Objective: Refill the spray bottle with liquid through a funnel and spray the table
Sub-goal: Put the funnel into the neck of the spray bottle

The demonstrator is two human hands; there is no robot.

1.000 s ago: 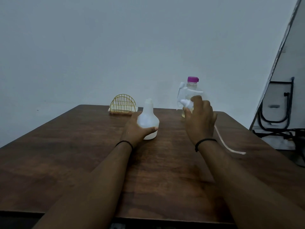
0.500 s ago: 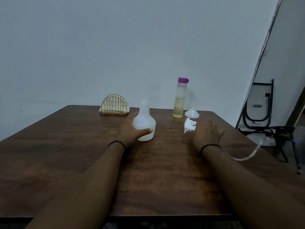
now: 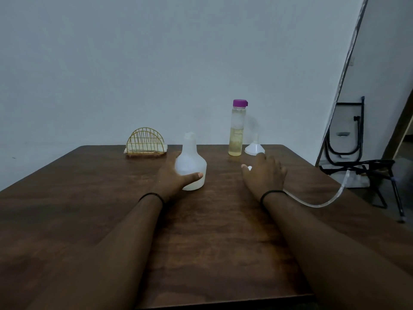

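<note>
Head view: right hand point(image 3: 264, 173) has lowered the spray head point(image 3: 249, 168) onto the table, fingers relaxed over it; left hand point(image 3: 176, 177) still grips the spray bottle point(image 3: 190, 162), open for the funnel point(image 3: 254, 149).

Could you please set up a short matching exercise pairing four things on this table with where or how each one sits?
Things:
1. spray bottle
2. funnel
3. tall bottle
4. wire holder

States:
A. at the table's far left, gold-coloured
B. upside down, wide mouth on the table
C. held by the left hand, neck open
D. purple cap on, yellowish liquid inside

Pairs: 1-C, 2-B, 3-D, 4-A
</note>
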